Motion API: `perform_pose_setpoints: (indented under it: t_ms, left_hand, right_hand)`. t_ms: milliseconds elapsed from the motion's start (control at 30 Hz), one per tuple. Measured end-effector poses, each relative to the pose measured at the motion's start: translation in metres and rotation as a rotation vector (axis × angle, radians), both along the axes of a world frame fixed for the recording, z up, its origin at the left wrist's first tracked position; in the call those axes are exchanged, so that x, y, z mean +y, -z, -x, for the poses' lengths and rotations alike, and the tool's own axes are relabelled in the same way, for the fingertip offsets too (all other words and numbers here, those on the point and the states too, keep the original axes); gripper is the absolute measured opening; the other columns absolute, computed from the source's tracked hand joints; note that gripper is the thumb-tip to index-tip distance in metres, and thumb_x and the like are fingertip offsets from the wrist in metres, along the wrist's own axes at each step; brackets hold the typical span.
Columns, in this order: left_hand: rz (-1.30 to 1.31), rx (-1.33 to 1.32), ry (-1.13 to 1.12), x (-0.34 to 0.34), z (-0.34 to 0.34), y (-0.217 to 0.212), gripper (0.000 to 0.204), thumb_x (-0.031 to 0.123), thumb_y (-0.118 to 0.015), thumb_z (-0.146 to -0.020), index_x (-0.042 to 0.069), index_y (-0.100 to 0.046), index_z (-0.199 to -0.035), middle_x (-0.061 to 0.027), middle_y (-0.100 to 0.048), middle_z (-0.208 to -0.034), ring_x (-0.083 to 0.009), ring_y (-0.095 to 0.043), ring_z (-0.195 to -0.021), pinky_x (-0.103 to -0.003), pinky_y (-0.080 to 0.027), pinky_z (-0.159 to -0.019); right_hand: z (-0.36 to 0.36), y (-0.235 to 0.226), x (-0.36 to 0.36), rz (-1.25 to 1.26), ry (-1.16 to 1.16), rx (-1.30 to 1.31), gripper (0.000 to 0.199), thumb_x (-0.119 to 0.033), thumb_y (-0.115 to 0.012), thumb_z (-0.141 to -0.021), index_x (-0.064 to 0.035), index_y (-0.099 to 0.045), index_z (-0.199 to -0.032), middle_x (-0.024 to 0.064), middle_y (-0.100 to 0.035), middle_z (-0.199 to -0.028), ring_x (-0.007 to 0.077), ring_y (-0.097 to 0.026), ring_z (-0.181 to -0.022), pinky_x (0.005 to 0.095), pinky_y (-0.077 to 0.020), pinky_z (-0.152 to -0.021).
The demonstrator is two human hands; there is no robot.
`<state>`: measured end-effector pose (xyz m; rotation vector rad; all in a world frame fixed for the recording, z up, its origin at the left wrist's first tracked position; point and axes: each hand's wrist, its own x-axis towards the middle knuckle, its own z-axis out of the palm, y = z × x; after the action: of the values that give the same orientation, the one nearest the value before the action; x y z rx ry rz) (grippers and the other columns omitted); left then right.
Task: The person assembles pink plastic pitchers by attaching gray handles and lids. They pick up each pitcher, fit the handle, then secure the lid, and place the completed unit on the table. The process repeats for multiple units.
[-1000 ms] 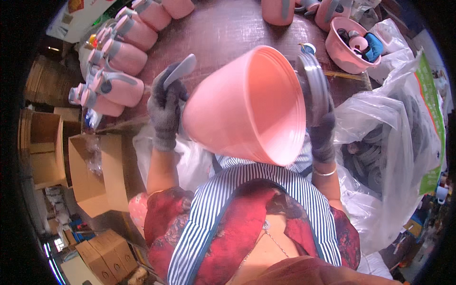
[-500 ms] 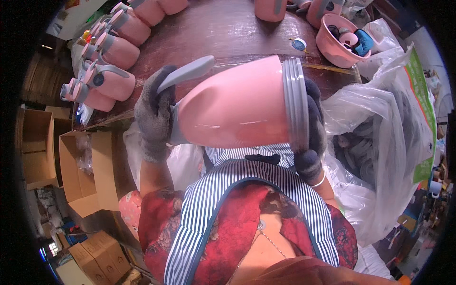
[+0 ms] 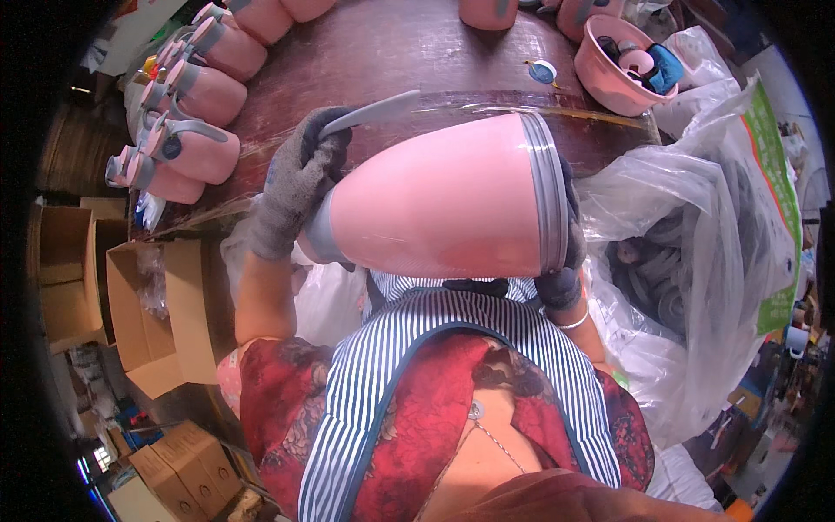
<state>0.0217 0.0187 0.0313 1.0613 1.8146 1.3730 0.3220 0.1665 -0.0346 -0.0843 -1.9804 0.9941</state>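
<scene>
My right hand (image 3: pixel 561 261) was mostly hidden behind the one pink jug body (image 3: pixel 444 204), its fingers clamped at the grey-ringed end. My left-hand fingers (image 3: pixel 300 178) gripped the narrow end by the grey handle (image 3: pixel 370 113), above the surface (image 3: pixel 391 52). Seven finished jugs (image 3: pixel 187 148) lay left, partly cut off.

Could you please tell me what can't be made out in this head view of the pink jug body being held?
- Right hand: mostly hidden behind the pink jug body; its grip cannot be judged.
- Left hand: gloved, wrapped over the narrow end beside the grey handle; fingertips hidden.
- Clear bag: dark parts inside blurred by plastic.
- Pink bowl: contents too small to name.
- Finished jugs: top ones cut by the rim.
</scene>
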Motion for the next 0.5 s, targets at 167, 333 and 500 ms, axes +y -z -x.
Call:
perform_pose_setpoints:
  t_ms: [167, 333, 500]
  left_hand:
    - [0.054, -0.065, 0.101, 0.013, 0.008, -0.002, 0.029, 0.014, -0.054, -0.102, 0.003, -0.055, -0.129, 0.0049, -0.054, -0.090, -0.0039, -0.045, -0.073, -0.019, -0.039, -0.063]
    - [0.045, -0.060, 0.094, 0.017, 0.006, -0.001, 0.028, 0.013, -0.055, -0.102, 0.002, -0.056, -0.128, 0.0045, -0.055, -0.091, -0.0038, -0.045, -0.074, -0.018, -0.039, -0.064]
    - [0.014, -0.011, 0.068, 0.019, 0.000, -0.002, 0.031, 0.009, -0.051, -0.098, 0.004, -0.055, -0.128, 0.0040, -0.052, -0.090, -0.0051, -0.045, -0.074, -0.020, -0.042, -0.066]
  right_hand:
    - [-0.009, 0.009, -0.017, 0.135, 0.144, -0.022, 0.089, -0.069, -0.048, -0.092, 0.0034, -0.044, -0.144, 0.0225, -0.039, -0.153, 0.0342, -0.040, -0.140, 0.0460, -0.0320, -0.114]
    - [-0.014, 0.009, -0.009, 0.234, 0.109, 0.069, 0.083, -0.066, -0.048, -0.093, -0.0015, -0.049, -0.144, 0.0252, -0.033, -0.155, 0.0404, -0.029, -0.146, 0.0504, -0.0211, -0.119]
    - [-0.008, 0.009, 0.003, 0.051, 0.073, 0.045, 0.073, -0.059, -0.049, -0.094, -0.0024, -0.054, -0.140, 0.0245, -0.032, -0.157, 0.0418, -0.029, -0.146, 0.0498, -0.0201, -0.119]
